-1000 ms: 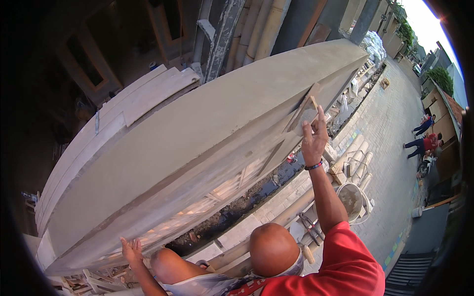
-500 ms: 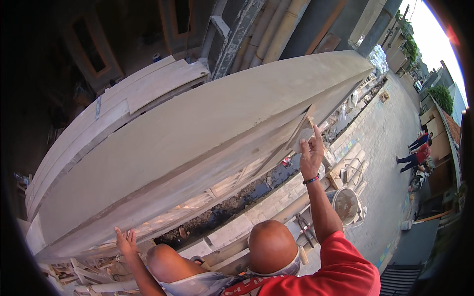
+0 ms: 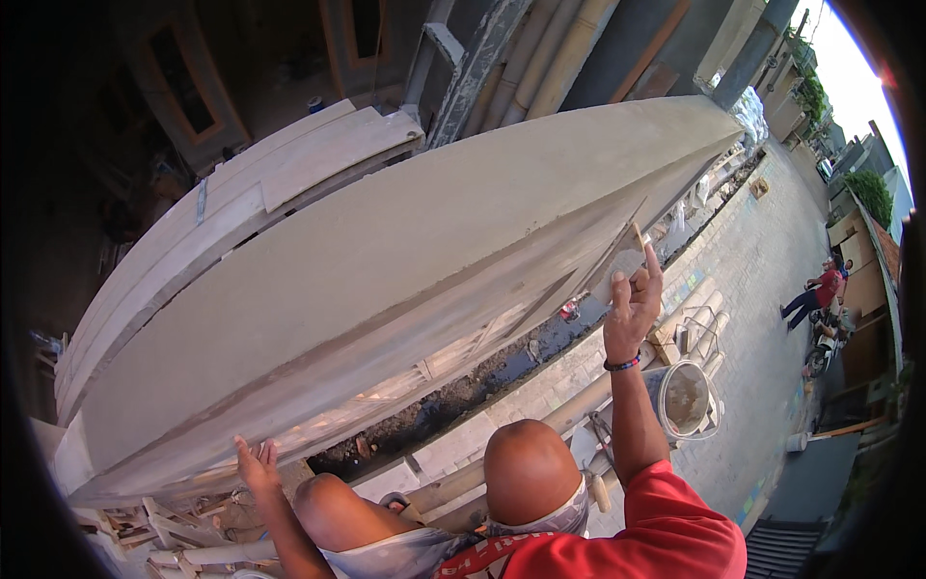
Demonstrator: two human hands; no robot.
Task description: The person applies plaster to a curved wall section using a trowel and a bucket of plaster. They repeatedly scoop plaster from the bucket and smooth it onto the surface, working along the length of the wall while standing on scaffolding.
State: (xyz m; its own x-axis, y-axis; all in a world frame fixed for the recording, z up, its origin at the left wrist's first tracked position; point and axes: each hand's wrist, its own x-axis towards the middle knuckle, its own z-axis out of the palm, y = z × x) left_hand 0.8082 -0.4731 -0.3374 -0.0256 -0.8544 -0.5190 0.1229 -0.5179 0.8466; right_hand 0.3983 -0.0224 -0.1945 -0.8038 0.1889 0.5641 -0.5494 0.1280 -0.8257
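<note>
Nearest, a long curved grey ledge point(image 3: 405, 232) slopes away: its upper face point(image 3: 540, 174) looks evenly smoothed, its side band point(image 3: 376, 338) patchy, seemingly less finished. The left hand point(image 3: 258, 466), empty, fingers spread, is at its lower edge; farther along, the right hand point(image 3: 634, 307) is closed on a flat tool point(image 3: 627, 261) beside that band. Beyond: a bucket point(image 3: 687, 400), then people point(image 3: 823, 289) on a paved lane point(image 3: 752, 318)

The broad grey face point(image 3: 415, 232) looks like cement plaster, matt and fairly smooth, while the flat handheld tool point(image 3: 630, 261) is dull, its material hard to tell. The layered boards point(image 3: 338, 152) look like pale, matt wood; the poles point(image 3: 564, 68) resemble smooth bamboo. The bucket point(image 3: 657, 394) seems plastic, crusted grey inside. The ditch water point(image 3: 553, 339) is glossy, the red sleeve point(image 3: 661, 521) matt cloth.
</note>
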